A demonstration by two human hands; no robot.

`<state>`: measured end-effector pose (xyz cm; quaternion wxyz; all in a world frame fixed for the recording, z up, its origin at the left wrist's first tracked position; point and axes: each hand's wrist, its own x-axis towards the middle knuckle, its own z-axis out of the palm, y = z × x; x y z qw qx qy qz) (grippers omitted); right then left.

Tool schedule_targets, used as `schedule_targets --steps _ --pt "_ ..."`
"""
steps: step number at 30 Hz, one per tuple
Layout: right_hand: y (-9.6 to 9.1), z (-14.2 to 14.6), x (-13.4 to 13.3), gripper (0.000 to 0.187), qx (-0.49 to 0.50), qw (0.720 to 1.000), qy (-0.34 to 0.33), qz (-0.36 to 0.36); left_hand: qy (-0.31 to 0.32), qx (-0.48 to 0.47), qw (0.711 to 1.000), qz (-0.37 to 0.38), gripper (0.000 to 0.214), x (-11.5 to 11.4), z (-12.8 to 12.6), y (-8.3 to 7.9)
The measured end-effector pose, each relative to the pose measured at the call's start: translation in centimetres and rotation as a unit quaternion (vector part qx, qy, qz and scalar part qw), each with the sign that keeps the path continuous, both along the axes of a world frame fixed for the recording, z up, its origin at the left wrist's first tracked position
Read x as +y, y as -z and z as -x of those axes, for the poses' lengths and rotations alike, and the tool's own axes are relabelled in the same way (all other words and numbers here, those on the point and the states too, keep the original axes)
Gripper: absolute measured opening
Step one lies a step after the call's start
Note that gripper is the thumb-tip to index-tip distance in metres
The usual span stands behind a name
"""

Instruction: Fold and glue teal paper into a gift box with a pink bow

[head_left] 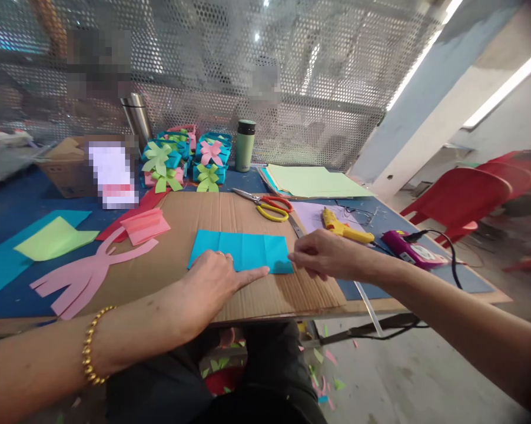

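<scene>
Lying at twelve o'clock from the sitter [272, 371] was one blue paper sheet [256, 250], creased but flat, any joining apparently left to do. Left hand [210, 282]: laid on it, thumb splayed, gripping nothing visible. Right hand [321, 254]: curled at its three o'clock edge; whether it pinched anything, I couldn't tell. Eleven o'clock: bow-trimmed paper boxes [177, 156], seemingly finished. Glue gun [336, 226], one o'clock: lay idle.

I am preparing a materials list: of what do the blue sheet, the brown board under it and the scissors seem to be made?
Blue sheet: likely matte paper, since it shows straight fold lines.
Brown board: probably corrugated cardboard, dull, with parallel ridges.
Scissors: apparently shiny metal blades; smooth red and yellow handles, perhaps plastic.
</scene>
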<state>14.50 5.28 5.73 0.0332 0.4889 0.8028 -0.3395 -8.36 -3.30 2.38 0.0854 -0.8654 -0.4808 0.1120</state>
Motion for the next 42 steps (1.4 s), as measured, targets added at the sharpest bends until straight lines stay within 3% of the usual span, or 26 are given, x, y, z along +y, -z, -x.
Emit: schedule_targets --steps 2,4,8,14,21,29,33,37,39,42 --pt "0.4 0.9 -0.1 0.024 0.047 0.999 -0.020 -0.009 -0.004 0.040 0.999 0.010 0.087 0.1 -0.1 -0.1" --pt "1.5 1.8 0.1 0.026 0.046 0.998 -0.035 0.038 0.001 0.062 0.998 0.010 0.088 0.2 -0.1 0.2" --pt "3.2 2.7 1.2 0.024 0.014 0.996 -0.049 0.080 -0.003 0.046 0.997 -0.059 0.086 -0.1 0.5 1.6" --pt "3.0 2.7 1.4 0.021 -0.003 0.995 -0.049 0.082 -0.074 -0.004 0.991 -0.114 0.044 -1.2 1.9 2.2" --pt "2.5 3.0 1.1 0.019 -0.013 0.995 -0.063 0.071 -0.129 -0.055 0.986 -0.088 0.021 -1.4 1.6 0.8" --pt "3.1 2.8 1.7 0.021 -0.009 0.993 -0.086 0.083 -0.211 -0.112 0.970 -0.043 0.034 0.8 -2.0 1.2" --pt "3.4 2.8 1.8 0.021 -0.006 0.993 -0.088 0.078 -0.215 -0.094 0.972 0.019 0.032 1.2 -2.4 -0.4" --pt "3.2 2.8 1.8 0.021 -0.011 0.994 -0.085 0.063 -0.153 -0.066 0.986 0.013 0.021 1.6 -2.8 -2.4" --pt "3.2 2.8 1.8 0.021 -0.007 0.994 -0.086 0.074 -0.125 -0.123 0.983 0.050 0.022 2.1 -3.1 -2.3" --pt "3.3 2.6 1.9 0.023 0.005 0.991 -0.089 0.102 -0.135 -0.189 0.969 0.088 0.026 2.8 -3.6 -0.9"
